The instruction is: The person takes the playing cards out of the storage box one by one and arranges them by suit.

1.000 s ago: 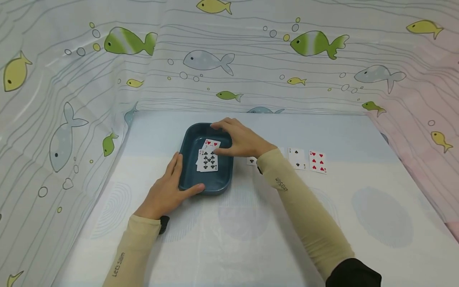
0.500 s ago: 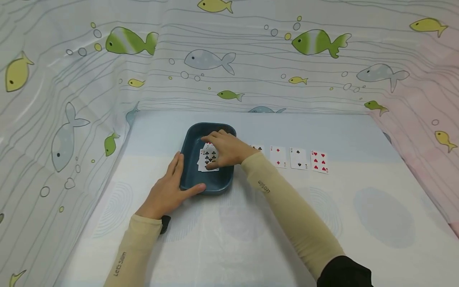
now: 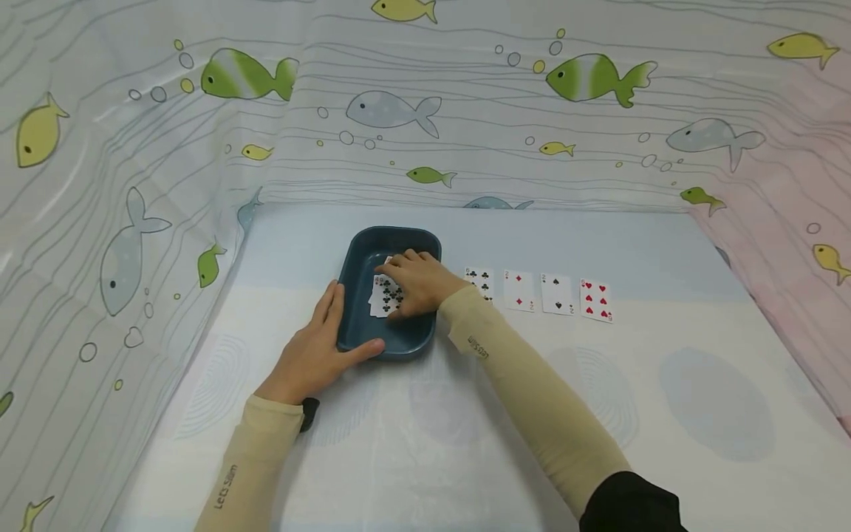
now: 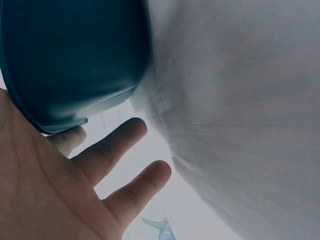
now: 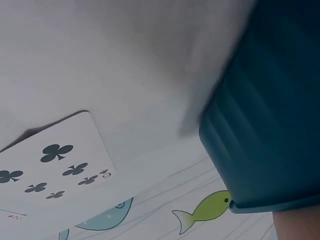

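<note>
A dark blue tray (image 3: 407, 344) stands on the table, holding a small pile of playing cards with a clubs card (image 3: 384, 299) on top. My left hand (image 3: 307, 356) steadies the tray's near left corner, fingers straight along the side and thumb on the near rim. In the left wrist view its fingers (image 4: 112, 150) are spread beside the tray wall. My right hand (image 3: 425, 284) reaches over the right rim, index fingertip and thumb at opposite ends of the pile and covering its right part. I cannot tell whether it pinches a card.
Right of the tray lies a row of face-up cards: six of clubs (image 3: 480, 279), two of diamonds (image 3: 518, 290), two of spades (image 3: 557, 294) and six of hearts (image 3: 596, 300). A fish-patterned curtain (image 3: 492, 170) hangs behind and on both sides.
My right hand has moved down into the tray onto the cards, uncovering the row's left cards. The left hand stays at the tray.
</note>
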`<state>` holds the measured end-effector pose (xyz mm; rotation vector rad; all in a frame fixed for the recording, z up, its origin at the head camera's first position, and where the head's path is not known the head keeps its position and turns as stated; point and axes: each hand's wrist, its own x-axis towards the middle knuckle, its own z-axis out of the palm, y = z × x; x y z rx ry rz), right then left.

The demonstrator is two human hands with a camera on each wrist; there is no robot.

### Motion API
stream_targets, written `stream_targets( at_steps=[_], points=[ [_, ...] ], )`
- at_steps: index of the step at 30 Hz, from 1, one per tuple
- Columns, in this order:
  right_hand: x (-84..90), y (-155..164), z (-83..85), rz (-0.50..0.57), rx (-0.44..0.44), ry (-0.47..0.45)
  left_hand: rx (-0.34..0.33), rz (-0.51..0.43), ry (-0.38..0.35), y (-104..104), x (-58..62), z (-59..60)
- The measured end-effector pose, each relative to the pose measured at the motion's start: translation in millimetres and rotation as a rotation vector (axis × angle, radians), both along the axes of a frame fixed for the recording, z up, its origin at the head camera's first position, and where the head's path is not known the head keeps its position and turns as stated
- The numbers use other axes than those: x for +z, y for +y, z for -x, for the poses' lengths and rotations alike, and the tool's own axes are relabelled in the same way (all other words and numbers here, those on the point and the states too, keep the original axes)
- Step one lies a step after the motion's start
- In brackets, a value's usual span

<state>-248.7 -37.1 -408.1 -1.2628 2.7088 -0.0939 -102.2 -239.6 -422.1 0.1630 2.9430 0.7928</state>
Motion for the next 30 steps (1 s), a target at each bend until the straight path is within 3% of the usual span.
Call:
stream_targets(
  at_steps=[16, 30],
  points=[
    [-5.5, -2.2, -0.9, -0.030, -0.024, 0.037, 0.000, -0.002, -0.002, -0.3, 1.2, -0.3],
    [-7.3, 1.1, -2.8, 0.075, -0.011, 0.041, 0.001, 0.001, -0.007, 0.5, 1.7, -0.6]
  ],
)
